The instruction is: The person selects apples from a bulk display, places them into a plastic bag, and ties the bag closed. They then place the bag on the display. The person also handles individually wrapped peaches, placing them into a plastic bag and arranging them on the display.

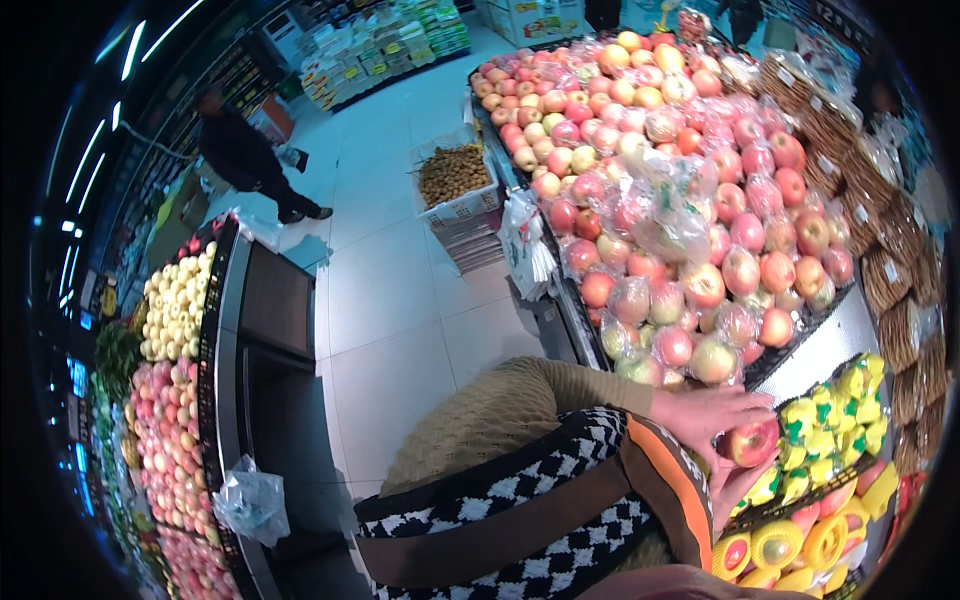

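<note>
A red apple (752, 444) is held between my hands, above packs of yellow-and-green wrapped fruit. My left hand (705, 417), reaching out of a tan knitted sleeve, curls around its upper and left side. Along its lower side lie the fingers of my right hand (726, 486), partly hidden by my patterned garment (517, 502). The wrapped packs (832, 427) sit right beside the apple in a black tray. Beyond my left hand spreads a large heap of apples (667, 292), many in clear film.
Fruit in yellow foam nets (780, 544) lies below the packs. Wicker baskets (885, 270) line the display's far side. A white crate (457, 202) of small brown fruit stands in the aisle. Another fruit stand (176, 420) is at left. A person (247, 157) stands farther off.
</note>
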